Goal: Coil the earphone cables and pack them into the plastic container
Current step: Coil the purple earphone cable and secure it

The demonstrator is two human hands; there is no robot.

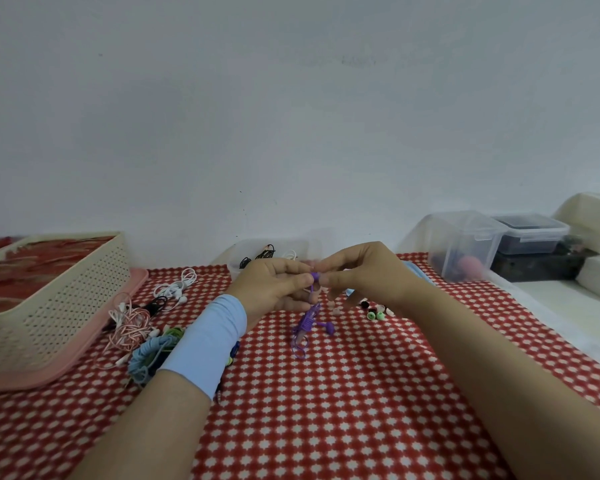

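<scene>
Both grips, left hand [273, 286] and right hand [365, 276], pinch one purple earphone cable [307, 324]; its coil seemingly dangles onto the table [343, 414].

Purple earphone cable [305, 327], red-and-white patterned tablecloth [343, 410], cream basket [49, 306], light-blue wristband [208, 341].

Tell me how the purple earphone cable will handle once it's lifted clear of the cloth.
Probably floppy: the purple earphone cable droops from the left hand and right hand into loose loops. Likely very light, since a fingertip pinch carries it. Its free earbud may swing.
</scene>
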